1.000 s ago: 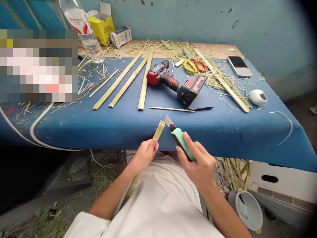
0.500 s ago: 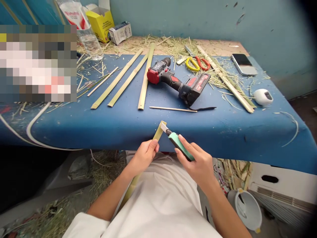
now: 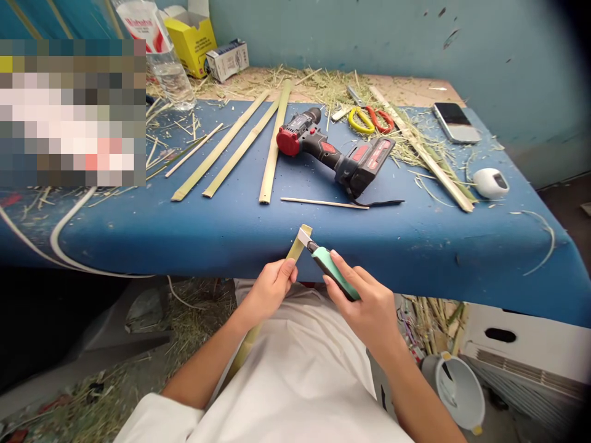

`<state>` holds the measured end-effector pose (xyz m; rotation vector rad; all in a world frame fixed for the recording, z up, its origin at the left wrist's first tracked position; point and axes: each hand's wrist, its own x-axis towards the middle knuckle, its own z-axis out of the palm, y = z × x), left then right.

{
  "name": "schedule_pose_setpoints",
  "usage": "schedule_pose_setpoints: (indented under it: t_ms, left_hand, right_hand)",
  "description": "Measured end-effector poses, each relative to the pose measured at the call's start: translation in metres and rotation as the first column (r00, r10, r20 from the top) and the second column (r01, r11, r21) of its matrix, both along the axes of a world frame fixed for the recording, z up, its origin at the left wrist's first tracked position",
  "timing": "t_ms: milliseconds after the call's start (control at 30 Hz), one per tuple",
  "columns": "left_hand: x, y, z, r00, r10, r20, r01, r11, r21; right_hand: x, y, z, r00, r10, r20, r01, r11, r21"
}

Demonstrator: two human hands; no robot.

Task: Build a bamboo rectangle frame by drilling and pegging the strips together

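Left hand (image 3: 270,289) pinches the bamboo strip (image 3: 298,245); right hand (image 3: 369,304) clasps the utility knife (image 3: 330,271), blade at its tip. Best cut away from the thumb, shallow.

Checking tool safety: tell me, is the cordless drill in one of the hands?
No, the cordless drill lies on the blue table; the right hand holds a utility knife.

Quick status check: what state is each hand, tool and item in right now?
left hand: gripping the bamboo strip.
bamboo strip: held upright-tilted, tip against the blade.
right hand: gripping the utility knife.
utility knife: blade extended, on the strip's tip.
cordless drill: lying on its side, untouched.
scissors: closed, lying flat.
phone: face up, screen dark.
yellow box: flap open.
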<state>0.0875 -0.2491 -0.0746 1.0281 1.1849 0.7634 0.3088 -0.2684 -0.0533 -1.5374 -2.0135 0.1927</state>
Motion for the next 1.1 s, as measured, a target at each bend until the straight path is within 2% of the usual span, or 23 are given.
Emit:
schedule_pose_setpoints:
  t_ms: [167, 433, 600, 633, 733, 800, 900, 1000, 1100]
  left_hand:
    - [0.001, -0.001, -0.002, 1.0, 0.014, -0.021, -0.013, 1.0, 0.024]
    - [-0.002, 0.001, 0.003, 1.0, -0.005, 0.031, 0.006, 1.0, -0.028]
    - [0.0, -0.002, -0.001, 0.999, 0.006, -0.043, -0.004, 1.0, 0.031]
    - [0.0, -0.003, -0.002, 0.999, 0.008, -0.042, -0.006, 1.0, 0.03]
    - [-0.001, -0.003, -0.002, 1.0, -0.012, 0.0, 0.012, 1.0, -0.004]
    - [-0.003, -0.002, -0.001, 0.999, -0.023, 0.024, 0.023, 0.999, -0.024]
    - [-0.004, 0.0, -0.001, 0.999, -0.019, 0.038, 0.02, 0.999, -0.034]
    - [-0.001, 0.0, -0.002, 0.999, -0.012, 0.049, 0.014, 0.999, -0.049]
    - [-0.003, -0.003, 0.003, 0.996, -0.023, 0.081, 0.031, 0.995, -0.092]
  right_hand:
    - [-0.006, -0.001, -0.002, 0.996, -0.05, 0.072, 0.046, 0.997, 0.054]
    - [-0.006, -0.008, -0.007, 0.989, -0.055, 0.134, 0.045, 0.996, 0.074]
    - [-0.009, 0.009, 0.001, 0.974, -0.19, 0.124, 0.164, 0.968, 0.192]
    - [-0.008, 0.011, 0.006, 0.978, -0.19, 0.086, 0.168, 0.962, 0.215]
    - [-0.001, 0.01, 0.02, 0.997, -0.055, -0.044, 0.065, 0.965, 0.254]
    - [0.005, 0.007, 0.024, 0.996, -0.037, -0.076, 0.056, 0.96, 0.275]
    - [0.014, 0.006, 0.015, 0.992, -0.1, -0.08, 0.116, 0.964, 0.238]
    - [0.018, 0.01, 0.0, 0.988, -0.119, -0.099, 0.131, 0.984, 0.123]
    - [0.019, 0.012, -0.008, 0.983, -0.142, -0.115, 0.151, 0.986, 0.076]
